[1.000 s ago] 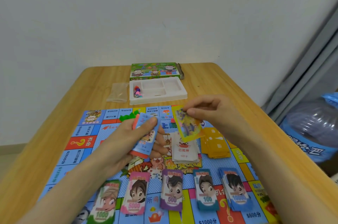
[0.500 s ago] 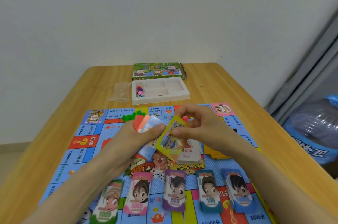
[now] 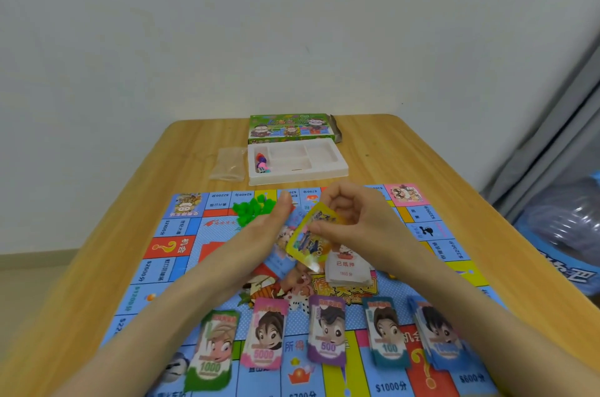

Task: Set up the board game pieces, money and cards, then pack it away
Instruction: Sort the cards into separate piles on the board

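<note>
Now R hand pinches yellow card, long axis tilted up-right; L hand seemingly grips cards.

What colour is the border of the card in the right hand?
Yellow, around a bluish picture, on the card pinched by the right hand. Head view.

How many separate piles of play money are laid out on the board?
5, in a row along the board's near edge, left to right: green 1000 pile, pink 5000 pile, purple 500 pile, teal 100 pile, blue pile. The arms may hide more.
</note>
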### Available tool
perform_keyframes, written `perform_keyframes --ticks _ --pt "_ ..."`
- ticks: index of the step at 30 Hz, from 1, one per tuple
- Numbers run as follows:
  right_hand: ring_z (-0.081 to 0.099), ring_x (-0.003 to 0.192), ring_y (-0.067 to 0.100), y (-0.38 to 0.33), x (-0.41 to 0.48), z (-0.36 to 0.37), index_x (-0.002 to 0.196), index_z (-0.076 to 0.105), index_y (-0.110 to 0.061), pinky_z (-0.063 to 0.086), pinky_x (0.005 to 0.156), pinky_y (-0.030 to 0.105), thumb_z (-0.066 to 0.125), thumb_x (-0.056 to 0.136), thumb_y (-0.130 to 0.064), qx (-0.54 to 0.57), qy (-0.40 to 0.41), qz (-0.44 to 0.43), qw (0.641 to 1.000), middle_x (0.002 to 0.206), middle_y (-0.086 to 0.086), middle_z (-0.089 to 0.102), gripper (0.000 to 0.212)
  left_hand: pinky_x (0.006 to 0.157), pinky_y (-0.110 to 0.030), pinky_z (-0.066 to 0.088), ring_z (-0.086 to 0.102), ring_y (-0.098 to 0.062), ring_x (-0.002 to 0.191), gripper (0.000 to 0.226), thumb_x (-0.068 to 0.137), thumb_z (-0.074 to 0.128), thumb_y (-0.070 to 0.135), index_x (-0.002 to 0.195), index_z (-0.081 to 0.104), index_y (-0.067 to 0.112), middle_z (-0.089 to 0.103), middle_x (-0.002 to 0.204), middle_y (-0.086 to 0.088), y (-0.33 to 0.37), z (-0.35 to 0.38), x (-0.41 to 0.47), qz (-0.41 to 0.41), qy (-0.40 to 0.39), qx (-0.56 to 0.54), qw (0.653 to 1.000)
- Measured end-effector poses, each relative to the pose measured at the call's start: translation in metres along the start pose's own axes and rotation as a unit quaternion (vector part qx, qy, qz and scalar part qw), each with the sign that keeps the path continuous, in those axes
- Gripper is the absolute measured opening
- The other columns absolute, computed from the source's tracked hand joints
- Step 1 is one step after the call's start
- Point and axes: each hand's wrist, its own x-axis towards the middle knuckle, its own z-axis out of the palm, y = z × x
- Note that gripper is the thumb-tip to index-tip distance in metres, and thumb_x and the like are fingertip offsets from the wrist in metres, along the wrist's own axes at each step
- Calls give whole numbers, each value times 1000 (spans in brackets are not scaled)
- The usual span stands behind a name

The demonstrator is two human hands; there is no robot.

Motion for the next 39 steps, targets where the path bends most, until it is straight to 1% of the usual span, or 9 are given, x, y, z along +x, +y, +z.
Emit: perform_keyframes --ticks 4,9,14,17,22,26,32,37,39 --pt "67 66 13 -6 3 -4 87 59 -16 55 53 26 71 78 -5 -2 31 2 1000 87 14 67 19 53 -25 52 62 -19 49 44 89 45 49 104 61 11 70 70 -12 5 -6 -1 3 8 -79 997" --pt "67 70 6 -12 6 -4 90 66 -17 56 62 22 71 78 -5 2 22 41 999 85 3 69 17 43 -24 48 55 -17 39 24 93 48 31 92 59 9 66 62 -11 7 -7 -3 52 11 -117 992" --pt "63 53 4 -16 12 -6 78 68 -14 53 53 20 75 74 -7 -16 30 71 997 71 2 68 10 49 -26 53 67 -25 55 21 92 55 27 111 58 18 73 78 -10 2 -11 0 82 21 -89 992" --pt "63 62 9 -14 17 -5 85 66 -10 54 56 24 79 72 -10 -37 30 93 995 87 12 68 19 51 -29 55 71 -32 67 21 87 63 23 107 60 18 72 87 -5 -1 -12 2 92 57 -77 991" --pt "57 74 13 -15 22 -2 83 66 -21 55 75 44 84 66 -22 -126 47 87 987 87 4 62 25 45 -24 51 64 -11 54 16 75 75 19 87 64 14 66 70 -1 -3 -14 6 82 115 -78 987" --pt "63 73 15 -21 26 -3 92 72 -9 56 65 38 83 68 -21 -169 45 80 981 87 9 70 29 46 -26 51 67 -20 54 25 79 65 32 94 64 12 71 69 -5 -3 -16 6 83 105 -137 982" --pt "54 52 11 -27 27 -4 82 74 -11 40 44 16 79 72 -20 -144 21 111 983 70 9 69 15 44 -23 52 67 -12 52 9 91 59 21 94 60 13 71 64 2 -1 -27 8 118 178 -243 946" --pt "66 83 32 -23 36 -4 93 72 -6 54 80 39 74 78 -28 -141 -58 169 974 96 20 70 27 47 -22 53 71 -18 60 28 93 55 24 114 58 5 74 75 -3 -4 -42 13 153 214 -266 927" --pt "67 88 30 -22 39 3 100 68 -3 57 76 33 70 82 -26 -143 -97 188 967 101 17 70 29 47 -21 53 71 -17 60 28 93 55 24 113 58 5 74 75 -3 -6 -44 15 155 214 -271 926"
